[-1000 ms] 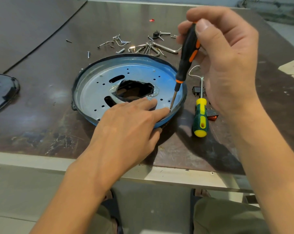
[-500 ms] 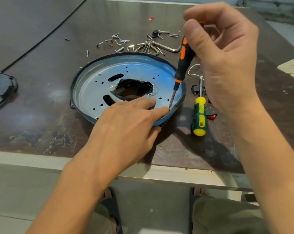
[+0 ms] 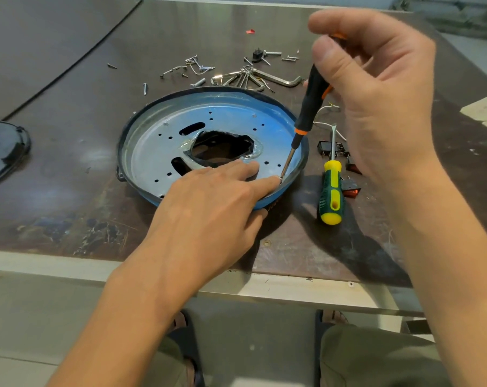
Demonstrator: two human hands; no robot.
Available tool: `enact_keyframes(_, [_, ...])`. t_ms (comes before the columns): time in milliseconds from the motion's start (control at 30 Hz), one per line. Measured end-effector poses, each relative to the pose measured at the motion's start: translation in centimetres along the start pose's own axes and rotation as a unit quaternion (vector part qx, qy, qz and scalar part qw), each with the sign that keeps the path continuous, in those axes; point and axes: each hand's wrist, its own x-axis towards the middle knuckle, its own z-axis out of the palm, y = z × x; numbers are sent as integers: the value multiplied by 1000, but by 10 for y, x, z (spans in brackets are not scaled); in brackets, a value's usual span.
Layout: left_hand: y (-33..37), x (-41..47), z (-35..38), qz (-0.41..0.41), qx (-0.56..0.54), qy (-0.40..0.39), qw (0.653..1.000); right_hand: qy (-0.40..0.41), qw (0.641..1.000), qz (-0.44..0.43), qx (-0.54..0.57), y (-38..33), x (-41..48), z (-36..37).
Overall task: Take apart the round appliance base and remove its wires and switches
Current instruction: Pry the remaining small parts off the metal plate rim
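right fingers (image 3: 330, 53): thumb and fingertips pinching the top of the black-and-orange screwdriver (image 3: 312, 100) handle
right hand (image 3: 376, 107): raised over the right side of the base, knuckles to the far side
screwdriver tip: shaft leans down and to the left, tip sits on a small screw (image 3: 280, 178) at the near-right edge of the plate
left fingers (image 3: 268, 182): straight, laid flat on the plate; index tip touching or just beside the screw, can't tell which
left hand (image 3: 208, 219): relaxed, palm down, resting over the near rim, thumb down by the rim's outer edge
round base (image 3: 141, 143): flat on the table (image 3: 69, 196), centre of the scene, blue-tinted metal plate with small holes, slots and a ragged central opening (image 3: 221, 148)
green-and-yellow screwdriver (image 3: 331, 191): lying on the table just right of the base, handle nearest
switches (image 3: 352, 188): black and red, on the table right of that screwdriver, partly behind the right hand
white wire (image 3: 328, 127): loose loop beside the switches
loose screws and hex keys (image 3: 250, 76): scattered just beyond the far rim
dark lid (image 3: 2, 152): at the left edge, well apart from the base
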Motion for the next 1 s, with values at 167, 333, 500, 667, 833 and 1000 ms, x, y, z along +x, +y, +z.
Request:
enact_keyframes(167, [0, 0, -2, -10, -3, -7, 1000, -33, 999, 9, 33, -1, -1, -4])
enact_keyframes(333, [1, -1, -1, -12, 0, -11, 1000, -35, 999, 2, 19, -7, -5, 6])
enact_keyframes(500, [0, -1, -1, -8, 2, -5, 1000, -66, 996, -35, -40, -5, -3, 2])
enact_keyframes(667, [0, -1, -1, -11, -9, -5, 1000, -57, 998, -17, -15, -6, -5, 4])
enact_keyframes(833, [0, -2, -1, -14, -6, -5, 1000, -25, 999, -29, -29, -8, -2, 2])
enact_keyframes(1000, [0, -1, -2, -17, 2, -10, 1000, -30, 999, -5, 12, -6, -3, 0])
